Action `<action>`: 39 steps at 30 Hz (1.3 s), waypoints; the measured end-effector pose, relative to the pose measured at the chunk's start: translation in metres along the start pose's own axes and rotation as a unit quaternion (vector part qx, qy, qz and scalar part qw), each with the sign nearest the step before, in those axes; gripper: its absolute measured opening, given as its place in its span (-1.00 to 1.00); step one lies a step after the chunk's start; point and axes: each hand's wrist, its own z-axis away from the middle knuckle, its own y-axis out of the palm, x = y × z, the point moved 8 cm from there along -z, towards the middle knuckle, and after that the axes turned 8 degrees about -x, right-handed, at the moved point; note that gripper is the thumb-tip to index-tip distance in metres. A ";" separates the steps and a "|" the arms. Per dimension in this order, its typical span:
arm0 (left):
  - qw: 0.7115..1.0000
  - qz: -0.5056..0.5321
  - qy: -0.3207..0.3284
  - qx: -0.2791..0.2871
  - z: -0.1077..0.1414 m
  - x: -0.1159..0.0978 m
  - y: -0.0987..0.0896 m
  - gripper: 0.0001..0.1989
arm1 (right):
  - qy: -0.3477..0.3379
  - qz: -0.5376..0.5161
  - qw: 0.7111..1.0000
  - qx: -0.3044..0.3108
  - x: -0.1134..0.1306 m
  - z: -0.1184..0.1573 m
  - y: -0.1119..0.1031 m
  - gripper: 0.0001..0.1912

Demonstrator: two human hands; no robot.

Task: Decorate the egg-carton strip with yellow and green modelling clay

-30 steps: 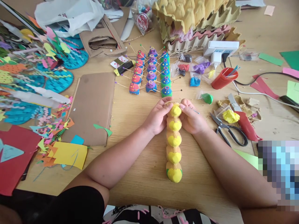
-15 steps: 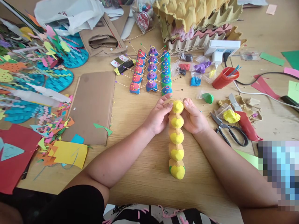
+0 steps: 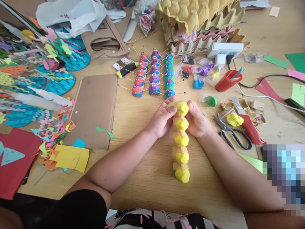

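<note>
The far end of an egg-carton strip [image 3: 181, 141] is pinched on its left side by the thumb and fingers of the left hand [image 3: 164, 118], and its right side is held by the right hand [image 3: 199, 120], so that the end dome is framed by both grips. Five domes are joined in the strip, and each is capped with yellow clay; a little green is seen at the sides of the nearest one. The strip is pointed toward the person's body above the counter [image 3: 145, 178]; whether its near end is supported by the surface cannot be told.

Just beyond the hands, three decorated caterpillars are lined up side by side: a red-and-blue caterpillar [image 3: 139, 81], a purple-and-blue caterpillar [image 3: 154, 78] and a blue-and-green caterpillar [image 3: 169, 83]. To the right, green clay [image 3: 211, 101], scissors [image 3: 229, 128], yellow clay [image 3: 234, 119] and a red-handled cutter [image 3: 251, 127] are spread near a red cup [image 3: 226, 81]. To the left, a cardboard sheet [image 3: 91, 111] is overlapped by a green paper scrap [image 3: 105, 132]. Farther back, egg trays [image 3: 193, 19] are stacked beside a white power strip [image 3: 225, 49].
</note>
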 end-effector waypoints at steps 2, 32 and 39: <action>1.000 0.002 0.000 0.002 -0.001 0.001 -0.001 -0.41 | 0.008 -0.005 1.000 -0.003 0.000 0.001 0.000 -0.39; 0.999 0.011 -0.032 -0.005 0.001 0.001 -0.002 -0.68 | -0.012 0.021 0.999 0.029 0.005 0.007 0.009 -0.31; 0.999 0.006 -0.028 0.034 0.003 0.002 0.002 -0.53 | 0.016 0.013 0.999 0.031 0.003 0.005 0.006 -0.29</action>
